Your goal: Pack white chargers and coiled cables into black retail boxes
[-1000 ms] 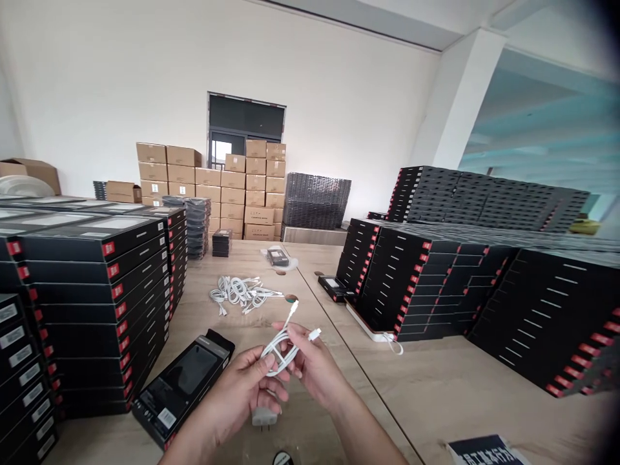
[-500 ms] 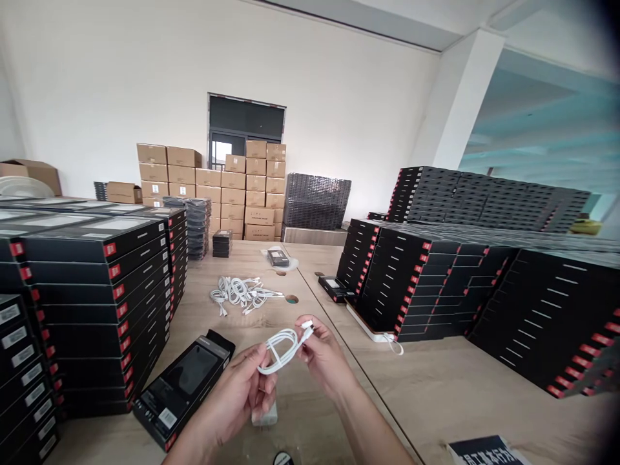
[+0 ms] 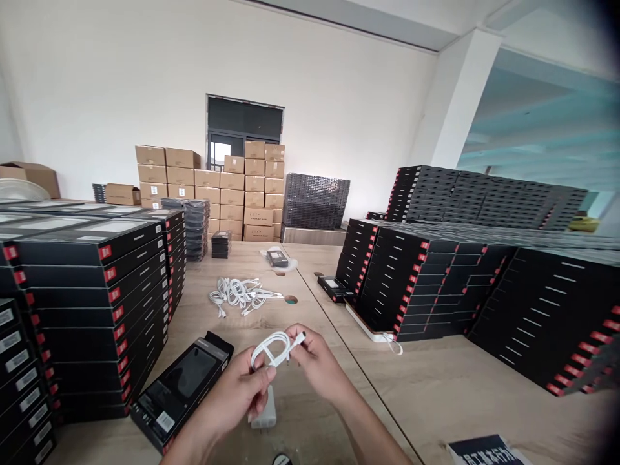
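Note:
Both my hands hold a coiled white cable above a wooden table. My left hand pinches the loops from below, and a white charger plug shows under its fingers. My right hand grips the cable's end, with a white connector poking out by the fingertips. An open black box with a dark device inside lies just left of my left hand.
Tall stacks of black boxes with red tabs stand at the left and more stacks at the right. A pile of white cables lies further back. Brown cartons line the far wall. A printed sheet lies near the front edge.
The cable's two loose ends have been drawn in against the coil. My right hand slid down and left along it, and both hands sank slightly toward the table.

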`<control>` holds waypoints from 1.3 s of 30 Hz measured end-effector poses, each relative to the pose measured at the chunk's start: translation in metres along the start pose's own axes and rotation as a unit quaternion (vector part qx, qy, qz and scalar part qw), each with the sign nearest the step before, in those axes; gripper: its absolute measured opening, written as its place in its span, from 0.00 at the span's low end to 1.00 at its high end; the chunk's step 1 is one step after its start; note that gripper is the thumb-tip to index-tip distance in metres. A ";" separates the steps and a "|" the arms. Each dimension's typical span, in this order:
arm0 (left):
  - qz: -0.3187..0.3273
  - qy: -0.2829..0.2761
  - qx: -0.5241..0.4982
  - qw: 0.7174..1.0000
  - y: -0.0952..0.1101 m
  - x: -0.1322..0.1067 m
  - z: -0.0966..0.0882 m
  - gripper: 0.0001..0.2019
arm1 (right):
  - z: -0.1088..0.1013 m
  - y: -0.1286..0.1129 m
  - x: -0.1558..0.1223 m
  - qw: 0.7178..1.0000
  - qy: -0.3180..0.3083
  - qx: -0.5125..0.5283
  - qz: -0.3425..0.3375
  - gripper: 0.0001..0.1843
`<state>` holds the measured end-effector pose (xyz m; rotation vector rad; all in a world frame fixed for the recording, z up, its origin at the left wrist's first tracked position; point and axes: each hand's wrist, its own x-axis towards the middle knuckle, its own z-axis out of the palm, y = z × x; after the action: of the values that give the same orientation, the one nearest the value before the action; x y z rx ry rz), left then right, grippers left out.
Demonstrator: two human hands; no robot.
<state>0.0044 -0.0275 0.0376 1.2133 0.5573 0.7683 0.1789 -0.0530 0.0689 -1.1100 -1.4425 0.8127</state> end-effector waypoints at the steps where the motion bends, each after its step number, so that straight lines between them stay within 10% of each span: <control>1: -0.012 -0.004 0.006 1.000 -0.001 0.000 0.000 0.21 | 0.002 0.002 0.000 0.999 -0.009 0.050 0.020 0.13; 7: -0.102 -0.020 -0.007 0.995 0.006 -0.007 -0.001 0.22 | 0.020 0.001 -0.004 0.961 0.006 0.261 0.089 0.17; 15: -0.096 -0.042 0.028 0.994 0.008 -0.009 -0.004 0.23 | 0.028 -0.007 -0.004 0.949 -0.003 0.298 0.102 0.19; 29: -0.077 0.045 0.008 0.996 0.002 -0.001 0.005 0.30 | 0.009 -0.002 0.000 0.988 -0.098 0.105 0.051 0.15; 39: 0.039 0.040 0.063 0.996 0.001 0.003 -0.003 0.23 | 0.025 -0.007 -0.002 0.999 -0.009 0.040 0.007 0.16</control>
<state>0.0043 -0.0230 0.0377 1.3319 0.6349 0.8602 0.1530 -0.0549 0.0701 -1.0560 -1.4073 0.8842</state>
